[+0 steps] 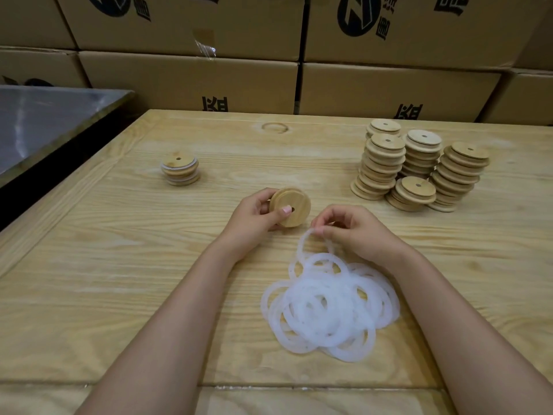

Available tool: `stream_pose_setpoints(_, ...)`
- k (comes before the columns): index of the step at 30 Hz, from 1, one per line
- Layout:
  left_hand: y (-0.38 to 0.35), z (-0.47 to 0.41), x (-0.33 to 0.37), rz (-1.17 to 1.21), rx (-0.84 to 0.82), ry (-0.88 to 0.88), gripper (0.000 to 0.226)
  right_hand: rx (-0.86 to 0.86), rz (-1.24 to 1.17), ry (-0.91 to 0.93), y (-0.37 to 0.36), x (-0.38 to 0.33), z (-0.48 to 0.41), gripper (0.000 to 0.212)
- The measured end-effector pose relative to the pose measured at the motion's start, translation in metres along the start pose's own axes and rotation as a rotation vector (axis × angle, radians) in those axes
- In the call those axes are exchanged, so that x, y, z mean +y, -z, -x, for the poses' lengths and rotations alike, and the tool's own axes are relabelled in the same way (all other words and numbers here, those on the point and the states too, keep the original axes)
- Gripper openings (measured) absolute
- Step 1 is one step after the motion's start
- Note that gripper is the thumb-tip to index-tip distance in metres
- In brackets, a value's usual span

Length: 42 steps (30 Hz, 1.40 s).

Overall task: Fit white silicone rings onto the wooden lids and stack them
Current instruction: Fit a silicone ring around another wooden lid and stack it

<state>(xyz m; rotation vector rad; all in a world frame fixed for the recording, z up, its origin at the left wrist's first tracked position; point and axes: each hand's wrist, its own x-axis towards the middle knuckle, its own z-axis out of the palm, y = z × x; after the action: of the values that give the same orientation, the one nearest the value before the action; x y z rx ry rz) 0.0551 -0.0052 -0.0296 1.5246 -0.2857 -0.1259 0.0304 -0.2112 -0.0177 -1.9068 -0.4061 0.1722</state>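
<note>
The left hand [254,214] has its grip clamped on a wooden lid [296,217], held tilted above the desk [119,265], thumb on its face. The right hand [356,232] pinches one white ring [302,242] up from the ring pile [329,307]. A short ringed stack [180,172] stands far left and bare lid stacks [419,169] far right, with cardboard boxes [239,82] behind.
</note>
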Motion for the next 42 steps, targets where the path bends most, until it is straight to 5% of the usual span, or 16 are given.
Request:
stream_pose_setpoints(5, -0.003, 0.005, 0.004, -0.013, -0.023, -0.062, 0.017, 0.196, -0.189, 0.16, -0.008, -0.007, -0.004, 0.012)
stream_pose_setpoints(15, -0.005, 0.007, 0.007, 0.022, -0.078, 0.005, 0.026, 0.518, -0.098, 0.197, -0.027, -0.007, -0.013, 0.015)
stream_pose_setpoints(42, -0.008, 0.008, 0.004, -0.018, -0.059, -0.049, 0.015, 0.533, -0.021, 0.218, -0.032, -0.002, -0.016, 0.02)
